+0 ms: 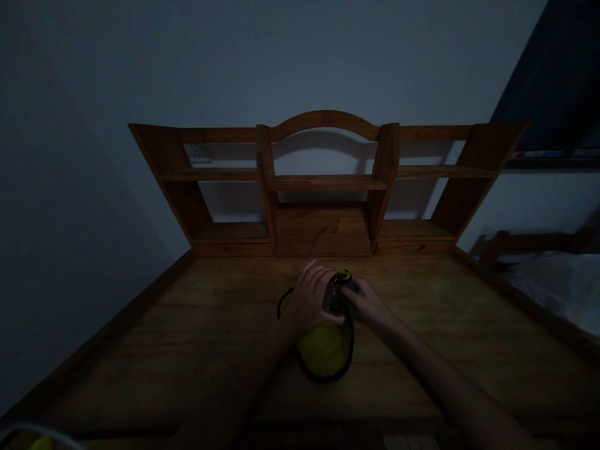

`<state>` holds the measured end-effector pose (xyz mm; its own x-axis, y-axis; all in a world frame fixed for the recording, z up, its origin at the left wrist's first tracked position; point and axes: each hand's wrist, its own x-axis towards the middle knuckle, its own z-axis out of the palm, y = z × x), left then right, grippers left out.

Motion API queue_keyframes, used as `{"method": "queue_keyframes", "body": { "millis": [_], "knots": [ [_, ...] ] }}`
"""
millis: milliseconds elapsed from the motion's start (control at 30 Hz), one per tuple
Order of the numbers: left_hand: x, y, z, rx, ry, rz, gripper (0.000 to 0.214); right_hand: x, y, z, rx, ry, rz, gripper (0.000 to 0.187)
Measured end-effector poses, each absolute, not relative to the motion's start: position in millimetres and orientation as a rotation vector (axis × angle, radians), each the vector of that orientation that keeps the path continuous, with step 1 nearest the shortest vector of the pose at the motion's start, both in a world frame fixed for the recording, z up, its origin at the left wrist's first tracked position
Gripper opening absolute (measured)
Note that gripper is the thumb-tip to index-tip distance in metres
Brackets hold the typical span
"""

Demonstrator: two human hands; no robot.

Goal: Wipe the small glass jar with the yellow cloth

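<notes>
A soft case with a yellow lining and a black rim [325, 353] lies opened out on the wooden desk. My left hand [309, 297] rests over its middle, fingers curled round a dark glossy object [334, 295] that looks like a pair of folded glasses, though dim light hides its exact shape. From the other side, my right hand [366, 302] is closed at the raised right edge of the case, thumb and fingers close to the dark object. What lies between those right fingers is partly hidden.
Behind the hands, a wooden shelf unit [327, 182] with several compartments stands at the back of the desk [201, 331]. Raised wooden borders run along the desk's sides. At right, a bed [557, 281] stands beyond the desk. A pale cable [42, 430] curves at lower left.
</notes>
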<state>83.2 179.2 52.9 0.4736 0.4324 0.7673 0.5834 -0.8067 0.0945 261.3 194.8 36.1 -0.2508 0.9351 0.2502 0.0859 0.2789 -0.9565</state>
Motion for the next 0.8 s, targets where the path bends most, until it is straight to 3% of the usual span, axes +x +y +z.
{"method": "queue_keyframes", "body": {
  "millis": [800],
  "knots": [
    [85.4, 175.9, 54.9, -2.522, -0.885, -1.229, 0.083, 263.7, 192.9, 41.8, -0.958, -1.593, 1.109, 0.020]
  ]
}}
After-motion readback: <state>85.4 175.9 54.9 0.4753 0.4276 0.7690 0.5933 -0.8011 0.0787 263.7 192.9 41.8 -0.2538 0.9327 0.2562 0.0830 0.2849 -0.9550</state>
